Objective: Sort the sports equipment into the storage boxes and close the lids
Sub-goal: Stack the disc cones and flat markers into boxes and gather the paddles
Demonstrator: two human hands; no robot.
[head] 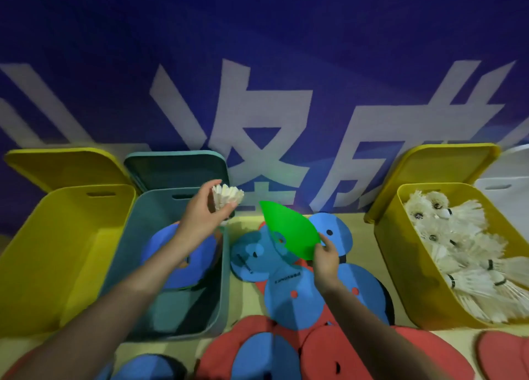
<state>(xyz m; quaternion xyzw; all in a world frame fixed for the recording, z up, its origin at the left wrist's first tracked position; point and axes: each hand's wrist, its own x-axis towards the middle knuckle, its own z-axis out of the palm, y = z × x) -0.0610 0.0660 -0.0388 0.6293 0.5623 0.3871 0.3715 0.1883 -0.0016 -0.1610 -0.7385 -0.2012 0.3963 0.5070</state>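
The left hand is raised at about 11 o'clock from the middle of the table, fingers curled round a white shuttlecock held above the far right corner of the teal box. The teal box stands open, its lid tipped back against the blue banner, and blue discs lie inside it. At 9 o'clock, touching the teal box, stands an open yellow box with its lid tipped back too.

The right hand is near the centre, pinching the near edge of a green disc between thumb and fingers; the disc is lifted and tilted above the pile. Beneath it, a heap of blue discs overlaps on the table, some with red spots and dark lettering too small to read. Toward 6 o'clock the pile runs into red discs, with more blue ones mixed in. Another red disc lies at 5 o'clock, near the picture's edge.

At 3 o'clock a second yellow box stands open, filled with white shuttlecocks lying in a loose heap, their dark-banded cork ends pointing various ways. A white box shows partly just beyond it, at the right edge.
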